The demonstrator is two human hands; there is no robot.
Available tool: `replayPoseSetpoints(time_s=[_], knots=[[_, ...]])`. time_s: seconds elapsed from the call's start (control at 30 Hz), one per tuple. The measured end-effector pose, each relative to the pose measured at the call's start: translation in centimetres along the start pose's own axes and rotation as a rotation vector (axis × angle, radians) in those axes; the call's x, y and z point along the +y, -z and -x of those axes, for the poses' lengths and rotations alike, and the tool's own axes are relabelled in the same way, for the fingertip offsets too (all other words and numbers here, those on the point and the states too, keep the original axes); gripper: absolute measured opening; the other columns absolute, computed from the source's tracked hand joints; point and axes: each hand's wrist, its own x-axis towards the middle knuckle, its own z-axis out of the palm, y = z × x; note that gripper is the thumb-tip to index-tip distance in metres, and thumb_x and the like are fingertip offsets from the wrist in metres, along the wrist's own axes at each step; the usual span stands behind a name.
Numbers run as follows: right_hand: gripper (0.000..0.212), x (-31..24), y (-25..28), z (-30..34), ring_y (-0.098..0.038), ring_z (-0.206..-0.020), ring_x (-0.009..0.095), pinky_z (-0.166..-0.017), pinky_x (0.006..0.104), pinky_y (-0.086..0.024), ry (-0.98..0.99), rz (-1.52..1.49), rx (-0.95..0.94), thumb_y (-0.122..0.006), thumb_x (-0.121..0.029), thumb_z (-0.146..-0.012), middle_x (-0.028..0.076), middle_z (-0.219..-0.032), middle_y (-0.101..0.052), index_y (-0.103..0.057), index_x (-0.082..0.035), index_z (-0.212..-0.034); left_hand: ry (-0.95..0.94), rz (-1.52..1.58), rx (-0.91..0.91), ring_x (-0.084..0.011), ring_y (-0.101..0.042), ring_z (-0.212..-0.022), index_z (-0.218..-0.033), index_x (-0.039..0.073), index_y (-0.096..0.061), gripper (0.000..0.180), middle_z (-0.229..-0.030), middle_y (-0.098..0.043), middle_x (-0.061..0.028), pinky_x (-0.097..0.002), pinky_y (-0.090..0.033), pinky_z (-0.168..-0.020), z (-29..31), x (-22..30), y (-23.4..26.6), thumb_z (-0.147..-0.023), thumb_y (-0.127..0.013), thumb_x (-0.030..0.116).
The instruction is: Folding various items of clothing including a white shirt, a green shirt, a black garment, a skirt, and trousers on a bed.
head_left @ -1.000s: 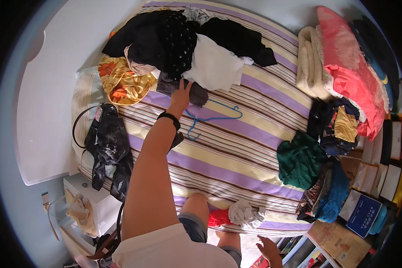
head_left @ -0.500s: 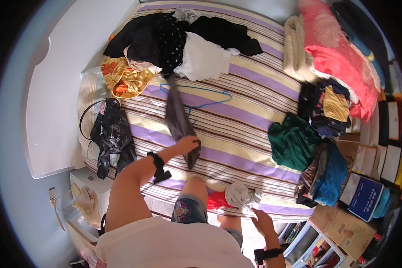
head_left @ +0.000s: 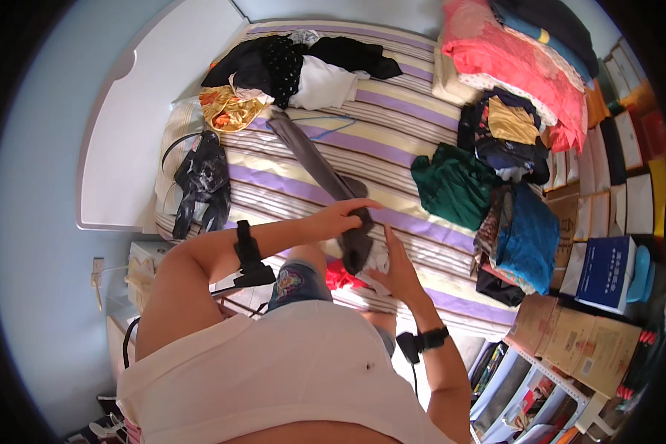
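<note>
Garment position: the dark grey garment [head_left: 307, 152] stretches in a long, narrow strip over the middle of the bed [head_left: 263, 189]. Its far end is near the blue hanger [head_left: 336, 130], and its near end hangs in front of the person.

Left hand: the left hand [head_left: 345, 218] grasps the garment close to its near end, with the cloth bunched under the fingers.

Right hand: the right hand [head_left: 398, 270] is released, fingers spread, just to the right of the garment's near end. Whether the fingertips touch the cloth cannot be told.

Surroundings: a red cloth [head_left: 340, 276] lies at the near edge of the bed, close to the garment's near end. A green cloth [head_left: 451, 185] lies to the right, and a white cloth [head_left: 322, 87] lies on the far side.

Handling notes: the cloth appears soft and limp, so one grip probably controls only part of its length. Support the near end with the right hand before loosening the left grip. Take hold of opposite edges and pull evenly; a bunched grip is likely to leave creases. Lift the far end clear of the hanger, as it could snag there. Hold the near end above the red cloth so the two do not tangle.
</note>
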Motion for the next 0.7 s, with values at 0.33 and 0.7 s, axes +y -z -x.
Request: replayPoseSetpoints(time_s=[0.33,0.7], knots=[[0.088,-6.5,2.6,3.2,-0.046,-0.113,0.035,-0.090,0.0391,-0.042,0.100,-0.054,0.248,-0.075,-0.015,-0.065,0.021,-0.125,-0.043,-0.025,-0.004,-0.135,-0.032,0.533,0.350,-0.0170,-0.057,-0.091,-0.104,0.007,-0.054,0.024,-0.103,-0.055,-0.0075,-0.0300,-0.051,-0.073,4.1,8.5,-6.7,-0.085,-0.041,0.004],[0.026,-18.4,11.8,-7.2,-0.061,-0.071,0.022,-0.066,0.0323,-0.047,0.566,0.037,0.154,-0.062,-0.012,-0.071,0.011,-0.077,-0.062,-0.061,-0.008,-0.096,-0.443,0.074,0.644,-0.0130,-0.054,-0.094,-0.120,-0.001,-0.048,0.041,-0.104,-0.056,-0.0076,-0.0236,-0.042,-0.088,14.5,17.2,-0.3,-0.080,-0.057,0.002]])
